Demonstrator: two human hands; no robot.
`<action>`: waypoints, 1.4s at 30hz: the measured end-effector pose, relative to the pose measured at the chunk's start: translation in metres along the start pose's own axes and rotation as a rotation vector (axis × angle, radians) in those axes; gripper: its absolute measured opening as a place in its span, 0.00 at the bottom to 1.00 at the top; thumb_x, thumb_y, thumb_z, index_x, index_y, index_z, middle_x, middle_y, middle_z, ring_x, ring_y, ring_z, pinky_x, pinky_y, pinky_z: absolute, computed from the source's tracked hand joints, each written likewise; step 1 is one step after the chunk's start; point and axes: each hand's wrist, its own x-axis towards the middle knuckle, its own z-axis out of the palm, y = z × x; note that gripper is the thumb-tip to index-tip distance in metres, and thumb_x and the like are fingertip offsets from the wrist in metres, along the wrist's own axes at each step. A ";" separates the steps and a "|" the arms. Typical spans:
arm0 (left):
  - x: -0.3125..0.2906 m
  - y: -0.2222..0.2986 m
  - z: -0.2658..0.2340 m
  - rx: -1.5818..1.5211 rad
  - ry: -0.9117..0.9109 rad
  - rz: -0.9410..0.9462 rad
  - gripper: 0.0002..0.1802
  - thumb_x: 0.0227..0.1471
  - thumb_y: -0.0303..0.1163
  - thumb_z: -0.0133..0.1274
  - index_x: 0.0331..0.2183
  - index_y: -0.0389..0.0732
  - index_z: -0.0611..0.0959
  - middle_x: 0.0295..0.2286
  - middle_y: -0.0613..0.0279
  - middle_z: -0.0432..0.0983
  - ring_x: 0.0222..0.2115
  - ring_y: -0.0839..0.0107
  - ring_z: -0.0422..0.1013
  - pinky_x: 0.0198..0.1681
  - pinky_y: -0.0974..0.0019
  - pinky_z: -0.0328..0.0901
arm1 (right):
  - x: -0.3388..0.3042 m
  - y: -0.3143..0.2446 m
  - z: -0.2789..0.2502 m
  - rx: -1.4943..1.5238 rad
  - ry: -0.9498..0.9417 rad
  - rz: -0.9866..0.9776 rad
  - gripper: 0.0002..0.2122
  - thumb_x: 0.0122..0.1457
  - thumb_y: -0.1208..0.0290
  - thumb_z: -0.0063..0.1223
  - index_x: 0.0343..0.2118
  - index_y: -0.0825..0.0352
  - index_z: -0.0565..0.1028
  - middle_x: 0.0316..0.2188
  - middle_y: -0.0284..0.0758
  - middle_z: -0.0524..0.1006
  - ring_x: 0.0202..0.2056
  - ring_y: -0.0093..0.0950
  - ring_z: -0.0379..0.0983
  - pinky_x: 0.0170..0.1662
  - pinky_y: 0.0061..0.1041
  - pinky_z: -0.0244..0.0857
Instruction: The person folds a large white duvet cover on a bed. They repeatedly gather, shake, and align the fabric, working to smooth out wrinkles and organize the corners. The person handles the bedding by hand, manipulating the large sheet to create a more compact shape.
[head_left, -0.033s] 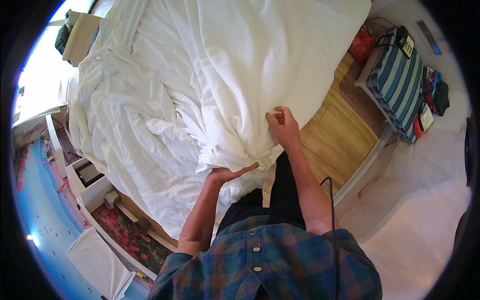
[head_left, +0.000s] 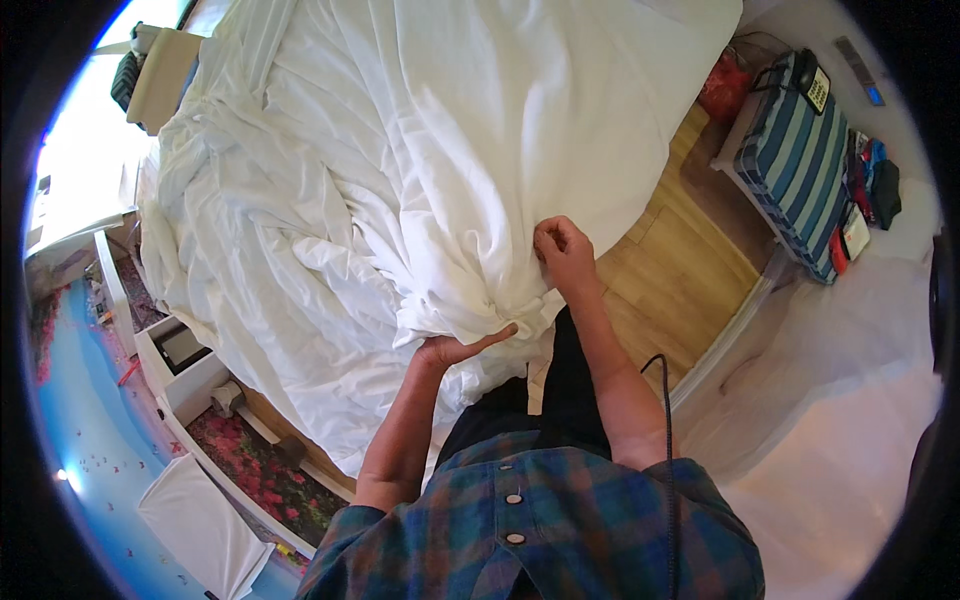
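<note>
White, softly creased cloth sheet (head_left: 430, 120) spreads out before me, smoother toward the right, heavily wrinkled toward the left, and bunched into a clump of folds close to my waist. At that clump is my bare left hand (head_left: 450, 350), its thumb stretched out along the near side of the gathered cloth; the other fingers are hidden by the folds. My bare right hand (head_left: 567, 255) is at the smoother part near the right edge, its fingers curled in together. Seen from above like this, I cannot fairly tell whether either set of fingers is clamped on cloth. That right edge slants away from me, and pale brown wood-plank flooring (head_left: 665, 270) gives a strip of room between it and a blue-and-grey striped, padded cushion (head_left: 795, 165), well apart from my fingers. Smaller, a shiny red bag (head_left: 725, 90) sits near the sheet's far right edge.
</note>
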 end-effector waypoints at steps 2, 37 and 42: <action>0.001 -0.001 0.001 -0.410 -0.012 -0.020 0.44 0.48 0.60 0.49 0.58 0.43 0.58 0.56 0.56 0.56 0.56 0.60 0.53 0.60 0.62 0.49 | -0.001 0.002 0.006 -0.026 0.130 -0.163 0.05 0.56 0.74 0.48 0.29 0.70 0.70 0.19 0.31 0.70 0.21 0.17 0.63 0.27 0.19 0.60; 0.020 0.022 0.010 -0.124 -0.143 0.092 0.43 0.45 0.57 0.55 0.56 0.42 0.62 0.55 0.58 0.59 0.56 0.65 0.54 0.60 0.64 0.47 | -0.054 -0.091 0.113 -0.390 -0.408 -0.676 0.06 0.49 0.74 0.48 0.29 0.69 0.67 0.30 0.43 0.70 0.32 0.46 0.70 0.37 0.41 0.64; 0.022 0.023 0.014 0.002 -0.124 0.121 0.45 0.44 0.57 0.56 0.56 0.42 0.62 0.55 0.58 0.59 0.57 0.64 0.53 0.61 0.64 0.46 | -0.043 -0.087 0.083 -0.378 -0.347 -0.696 0.14 0.46 0.76 0.50 0.38 0.71 0.69 0.35 0.44 0.70 0.43 0.43 0.66 0.45 0.39 0.62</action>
